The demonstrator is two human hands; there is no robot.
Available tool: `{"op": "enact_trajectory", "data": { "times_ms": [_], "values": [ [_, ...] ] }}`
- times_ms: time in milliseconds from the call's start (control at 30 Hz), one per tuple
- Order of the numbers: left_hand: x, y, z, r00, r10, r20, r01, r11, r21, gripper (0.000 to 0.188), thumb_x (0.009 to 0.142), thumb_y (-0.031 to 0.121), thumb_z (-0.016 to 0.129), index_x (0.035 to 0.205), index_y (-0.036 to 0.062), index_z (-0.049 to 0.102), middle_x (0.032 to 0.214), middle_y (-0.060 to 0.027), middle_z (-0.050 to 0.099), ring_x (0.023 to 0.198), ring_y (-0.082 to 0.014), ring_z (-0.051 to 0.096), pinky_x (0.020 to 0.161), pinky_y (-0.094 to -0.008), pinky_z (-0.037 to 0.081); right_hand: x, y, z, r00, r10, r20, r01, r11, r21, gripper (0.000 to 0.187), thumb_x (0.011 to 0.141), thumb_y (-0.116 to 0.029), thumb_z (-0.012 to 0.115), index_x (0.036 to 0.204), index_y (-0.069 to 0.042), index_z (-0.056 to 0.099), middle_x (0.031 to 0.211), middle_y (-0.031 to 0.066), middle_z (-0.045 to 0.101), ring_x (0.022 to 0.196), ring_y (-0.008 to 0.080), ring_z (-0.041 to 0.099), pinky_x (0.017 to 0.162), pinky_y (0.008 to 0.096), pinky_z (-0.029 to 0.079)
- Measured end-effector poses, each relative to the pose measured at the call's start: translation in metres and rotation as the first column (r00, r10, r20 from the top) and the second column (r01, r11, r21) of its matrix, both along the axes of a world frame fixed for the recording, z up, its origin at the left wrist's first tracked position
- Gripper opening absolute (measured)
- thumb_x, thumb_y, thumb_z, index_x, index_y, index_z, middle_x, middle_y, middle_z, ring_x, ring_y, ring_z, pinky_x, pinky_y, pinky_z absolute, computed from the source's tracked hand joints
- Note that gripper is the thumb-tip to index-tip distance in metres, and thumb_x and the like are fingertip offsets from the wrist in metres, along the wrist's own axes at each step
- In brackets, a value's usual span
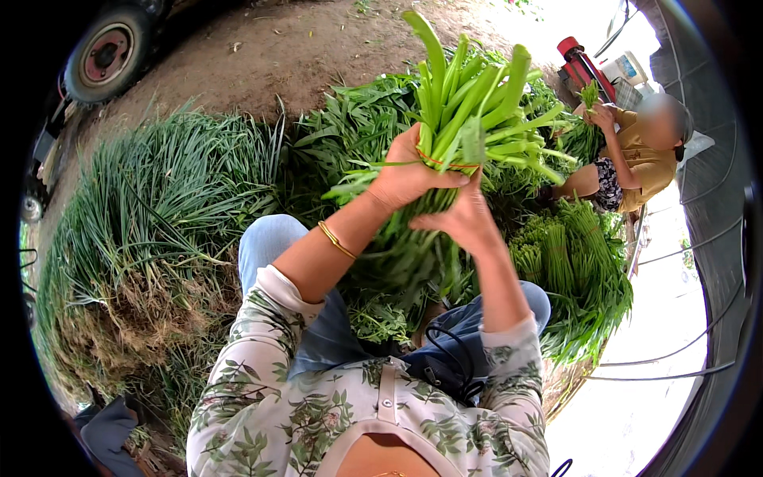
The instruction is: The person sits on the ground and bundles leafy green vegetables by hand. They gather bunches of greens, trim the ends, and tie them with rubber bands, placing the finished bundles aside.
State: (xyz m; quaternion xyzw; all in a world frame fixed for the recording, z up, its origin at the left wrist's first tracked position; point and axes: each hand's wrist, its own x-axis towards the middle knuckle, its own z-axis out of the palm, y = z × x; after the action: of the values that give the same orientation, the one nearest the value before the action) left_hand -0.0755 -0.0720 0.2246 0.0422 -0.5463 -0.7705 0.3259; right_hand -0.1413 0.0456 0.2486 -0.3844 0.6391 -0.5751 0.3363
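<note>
Upright before me, stem ends up, is a bunch of water spinach (469,95) with thick pale green stems and leaves hanging down. A thin orange-red rubber band (447,164) runs round the stems. My left hand (409,176) is closed round the bunch from the left, at the band. My right hand (469,216) is at the bunch's near right side, slightly blurred, fingers apart. One of its fingers reaches up to the band, and its thumb points left across the leaves. Loose greens (338,127) of the same look lie heaped behind.
A big heap of spring onions (175,191) with rooty ends lies to my left. Tied green bunches (568,258) are stacked at my right. Another person (648,159) sits at the far right, holding greens. A wheel (107,54) stands far left; bare soil (270,48) lies beyond.
</note>
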Motion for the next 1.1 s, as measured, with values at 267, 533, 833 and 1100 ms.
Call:
{"op": "enact_trajectory", "data": {
  "times_ms": [267,533,833,1100],
  "values": [
    [0.025,-0.015,0.023,0.94,-0.336,0.054,0.339,0.939,-0.058,0.101,0.059,0.02,0.085,0.138,0.001,0.026,0.131,-0.011,0.044,0.125,-0.0221,0.037,0.106,-0.0365,0.029,-0.029,-0.001,-0.014,0.99,0.118,0.074,-0.107,0.985,-0.138,0.097,0.053,0.006,0.08,0.134,-0.008,0.027,0.121,0.0063,0.051,0.106,0.0195,0.055,0.086,0.0353,0.051],
    [0.028,-0.004,0.011,0.984,-0.176,0.009,0.173,0.975,0.142,0.076,0.056,0.005,0.081,0.122,-0.0003,0.044,0.109,-0.0091,0.059,0.1,-0.0187,0.056,0.093,-0.034,0.044,-0.013,0.0,0.007,0.975,0.205,-0.086,-0.196,0.976,0.096,0.094,0.059,-0.026,0.087,0.134,0.0,0.036,0.125,0.0114,0.05,0.119,0.021,0.045,0.101,0.0355,0.035],
    [0.031,-0.011,0.008,0.987,-0.159,0.029,0.149,0.965,0.214,0.069,0.055,0.0,0.079,0.117,0.0001,0.048,0.106,-0.0078,0.06,0.095,-0.0181,0.059,0.087,-0.0336,0.048,0.003,-0.009,0.037,0.144,-0.374,-0.916,-0.042,0.923,-0.383,0.032,0.075,-0.025,0.073,0.093,-0.005,0.057,0.08,0.0078,0.062,0.07,0.025,0.06,0.066,0.037,0.047],
    [0.033,-0.014,0.004,0.995,-0.088,0.046,0.082,0.99,0.116,0.07,0.057,0.002,0.079,0.12,0.0001,0.047,0.112,-0.0076,0.059,0.103,-0.0174,0.055,0.093,-0.0329,0.044,-0.028,-0.008,0.06,0.729,-0.532,-0.43,0.302,0.814,-0.495,0.024,0.084,-0.017,0.067,0.1,-0.004,0.055,0.082,0.0051,0.062,0.07,0.0119,0.057,0.065,0.0247,0.046]
  ]
}}
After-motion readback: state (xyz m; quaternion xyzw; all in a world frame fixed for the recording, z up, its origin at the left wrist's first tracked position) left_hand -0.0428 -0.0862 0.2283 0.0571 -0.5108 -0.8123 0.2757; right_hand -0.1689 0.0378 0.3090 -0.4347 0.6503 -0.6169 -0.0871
